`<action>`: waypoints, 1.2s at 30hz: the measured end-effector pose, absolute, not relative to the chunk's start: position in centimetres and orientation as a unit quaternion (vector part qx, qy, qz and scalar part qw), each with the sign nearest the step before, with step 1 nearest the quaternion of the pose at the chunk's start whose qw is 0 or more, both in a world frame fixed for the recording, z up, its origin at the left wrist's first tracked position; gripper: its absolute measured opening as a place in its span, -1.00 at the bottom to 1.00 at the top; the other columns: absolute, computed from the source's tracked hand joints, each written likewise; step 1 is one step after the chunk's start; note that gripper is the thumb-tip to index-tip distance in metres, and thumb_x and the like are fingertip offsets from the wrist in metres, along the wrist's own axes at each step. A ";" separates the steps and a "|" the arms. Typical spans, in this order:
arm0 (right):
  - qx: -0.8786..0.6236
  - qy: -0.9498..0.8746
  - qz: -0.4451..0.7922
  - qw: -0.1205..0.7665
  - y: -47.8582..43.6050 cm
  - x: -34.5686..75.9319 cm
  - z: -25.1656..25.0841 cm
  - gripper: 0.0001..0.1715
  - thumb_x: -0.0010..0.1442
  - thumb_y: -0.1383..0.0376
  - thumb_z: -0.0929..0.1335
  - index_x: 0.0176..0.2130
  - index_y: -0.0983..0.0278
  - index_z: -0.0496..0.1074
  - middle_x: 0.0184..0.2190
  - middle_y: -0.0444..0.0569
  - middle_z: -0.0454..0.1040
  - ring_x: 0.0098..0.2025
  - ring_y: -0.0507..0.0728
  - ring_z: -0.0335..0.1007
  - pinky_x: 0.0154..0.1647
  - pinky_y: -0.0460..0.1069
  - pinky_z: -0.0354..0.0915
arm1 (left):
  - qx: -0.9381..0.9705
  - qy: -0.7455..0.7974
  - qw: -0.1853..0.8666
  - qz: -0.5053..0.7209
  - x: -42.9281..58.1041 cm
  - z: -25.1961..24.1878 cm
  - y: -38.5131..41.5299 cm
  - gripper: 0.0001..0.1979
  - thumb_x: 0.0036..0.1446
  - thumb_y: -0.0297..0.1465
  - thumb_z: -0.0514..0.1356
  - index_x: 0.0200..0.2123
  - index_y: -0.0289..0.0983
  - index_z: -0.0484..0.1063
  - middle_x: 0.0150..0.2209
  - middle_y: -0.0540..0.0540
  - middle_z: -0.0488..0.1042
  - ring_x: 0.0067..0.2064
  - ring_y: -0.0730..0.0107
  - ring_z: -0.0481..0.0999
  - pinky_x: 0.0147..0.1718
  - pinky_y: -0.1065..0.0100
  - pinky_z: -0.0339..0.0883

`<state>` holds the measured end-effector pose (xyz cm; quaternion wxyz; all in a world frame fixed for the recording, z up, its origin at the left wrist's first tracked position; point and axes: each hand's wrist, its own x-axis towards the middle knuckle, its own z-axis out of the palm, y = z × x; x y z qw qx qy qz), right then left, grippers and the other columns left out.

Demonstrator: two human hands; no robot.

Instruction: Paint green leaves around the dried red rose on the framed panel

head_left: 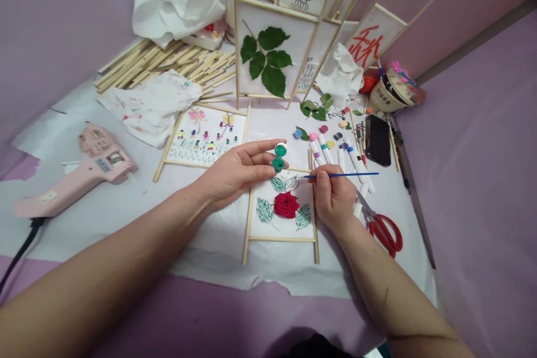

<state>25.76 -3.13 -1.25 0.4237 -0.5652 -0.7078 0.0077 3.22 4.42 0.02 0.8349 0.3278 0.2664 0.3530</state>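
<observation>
The left hand (pixel 239 170) is held above a small wooden-framed panel (pixel 283 229), its grip closed on a small green paint pot (pixel 278 164). The pot is pinched between thumb and fingertips, and its flip lid is stood open above it. The right hand (pixel 333 197) has its grip pressed together on a thin blue paintbrush (pixel 344 175), with the bristle end directed toward the pot and held just beside it. The panel is laid on white paper (pixel 210 268), and a red rose (pixel 286 205) and green-speckled leaves (pixel 265 210) are mounted on it, its right side partly covered by the right hand. Marker pens (pixel 331 154) are scattered just beyond that hand, and red-handled scissors (pixel 384 233) lie beside it. The pot's inside is hidden, and the brush tip is too small to make out.
</observation>
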 end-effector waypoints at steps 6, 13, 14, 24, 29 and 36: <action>-0.543 -0.717 0.034 0.437 -3.3 25.7 -1.1 -0.74 0.45 0.28 0.23 -0.26 0.19 0.44 -0.42 -0.09 0.56 -0.40 0.10 0.50 -0.35 0.03 0.36 | 0.328 0.262 0.835 0.355 3.2 0.0 4.4 -0.51 -0.05 -0.55 0.50 0.00 -0.14 0.68 -0.29 0.01 0.63 -0.11 0.38 0.66 0.11 0.24 0.45; -0.554 -0.721 0.035 0.416 -3.2 25.5 -1.0 -0.74 0.46 0.27 0.24 -0.26 0.19 0.45 -0.41 -0.09 0.58 -0.42 0.09 0.48 -0.34 0.03 0.35 | 0.331 0.251 0.837 0.355 3.3 0.0 4.4 -0.53 -0.04 -0.54 0.51 -0.01 -0.15 0.68 -0.28 0.01 0.65 -0.09 0.36 0.67 0.09 0.27 0.45; -0.556 -0.720 0.036 0.413 -3.2 25.6 -1.0 -0.74 0.46 0.26 0.24 -0.25 0.19 0.45 -0.41 -0.10 0.58 -0.43 0.08 0.47 -0.34 0.03 0.35 | 0.331 0.251 0.837 0.356 3.3 0.0 4.4 -0.53 -0.04 -0.54 0.50 -0.02 -0.15 0.68 -0.28 0.01 0.65 -0.10 0.36 0.67 0.09 0.27 0.45; -0.548 -0.710 0.045 0.439 -3.3 25.6 -1.2 -0.71 0.46 0.24 0.23 -0.28 0.18 0.45 -0.43 -0.10 0.56 -0.41 0.09 0.50 -0.34 0.03 0.37 | 0.332 0.257 0.835 0.355 3.2 0.1 4.4 -0.52 -0.04 -0.52 0.52 -0.01 -0.15 0.68 -0.27 -0.01 0.66 -0.11 0.36 0.66 0.11 0.23 0.44; -0.564 -0.710 0.047 0.418 -3.3 25.7 -1.3 -0.71 0.46 0.20 0.23 -0.25 0.18 0.46 -0.41 -0.08 0.59 -0.42 0.09 0.50 -0.34 0.03 0.39 | 0.331 0.259 0.836 0.353 3.2 0.1 4.4 -0.51 -0.05 -0.52 0.52 0.00 -0.15 0.68 -0.27 -0.01 0.66 -0.11 0.35 0.66 0.10 0.23 0.44; -0.548 -0.707 0.055 0.444 -3.4 25.7 -1.3 -0.74 0.45 0.28 0.25 -0.28 0.19 0.45 -0.43 -0.11 0.58 -0.43 0.07 0.50 -0.37 -0.01 0.36 | 0.331 0.268 0.834 0.351 3.2 0.2 4.3 -0.51 -0.04 -0.53 0.51 0.01 -0.15 0.68 -0.26 -0.01 0.65 -0.12 0.36 0.65 0.09 0.25 0.43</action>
